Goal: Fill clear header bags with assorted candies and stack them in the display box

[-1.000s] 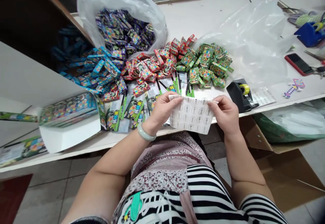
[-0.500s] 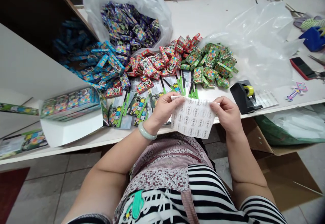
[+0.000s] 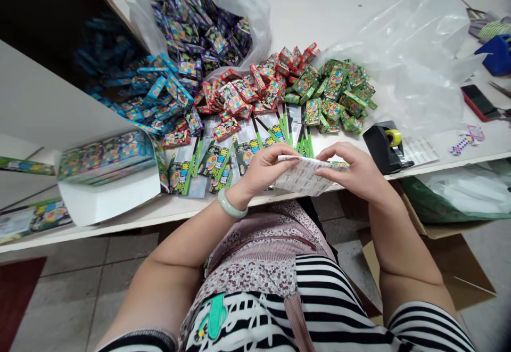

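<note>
My left hand [image 3: 265, 170], with a pale green bangle [image 3: 231, 207] on its wrist, and my right hand [image 3: 353, 170] both pinch a white sheet of round printed stickers [image 3: 304, 177], which bows between them just above the table's front edge. Flat card-backed packets [image 3: 215, 163] lie fanned out right behind my left hand. Beyond them are heaps of small green packets [image 3: 333, 109], red packets [image 3: 255, 88] and blue packets [image 3: 159, 93]. Purple packets [image 3: 199, 32] fill a clear plastic bag [image 3: 247, 6].
A crumpled plastic sheet [image 3: 407, 59] lies at the right, near a black tape dispenser [image 3: 385, 147] and a red-cased phone [image 3: 479, 101]. An open white box of packets [image 3: 106, 176] stands at the left. A cardboard box [image 3: 451, 267] sits on the floor below the table.
My hands have moved closer together, and the sticker sheet, flat and upright before, now bows and tilts lower. The view has shifted slightly.
</note>
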Available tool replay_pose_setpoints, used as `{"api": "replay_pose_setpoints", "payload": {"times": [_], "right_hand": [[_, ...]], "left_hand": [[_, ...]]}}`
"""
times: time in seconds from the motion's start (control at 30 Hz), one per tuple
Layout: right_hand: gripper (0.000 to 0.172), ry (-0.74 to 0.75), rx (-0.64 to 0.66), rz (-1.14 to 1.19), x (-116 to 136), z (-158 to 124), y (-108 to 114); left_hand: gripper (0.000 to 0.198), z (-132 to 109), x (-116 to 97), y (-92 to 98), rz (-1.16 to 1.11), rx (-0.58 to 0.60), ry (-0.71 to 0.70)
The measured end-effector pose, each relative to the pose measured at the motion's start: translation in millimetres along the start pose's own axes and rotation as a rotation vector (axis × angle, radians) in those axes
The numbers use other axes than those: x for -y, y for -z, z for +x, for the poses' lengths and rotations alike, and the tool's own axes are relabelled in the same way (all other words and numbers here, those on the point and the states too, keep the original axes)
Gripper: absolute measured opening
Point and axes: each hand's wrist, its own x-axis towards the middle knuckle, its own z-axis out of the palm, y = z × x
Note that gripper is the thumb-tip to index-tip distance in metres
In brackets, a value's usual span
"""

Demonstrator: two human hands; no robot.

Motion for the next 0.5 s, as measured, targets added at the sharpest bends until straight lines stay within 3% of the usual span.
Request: {"api": "replay_pose_setpoints", "payload": {"times": [0.27,0.5], "right_hand": [[0.031,-0.080,0.137,0.068,12.4,7.8,0.8],[0.025,-0.147,0.106,0.121,9.7,8.3,-3.5]], "left_hand": [[0.018,-4.6,1.3,1.0,-0.042,-0.021,0.117],[0.021,-4.4,4.0,1.6,-0.100,-0.074,0.141]]}}
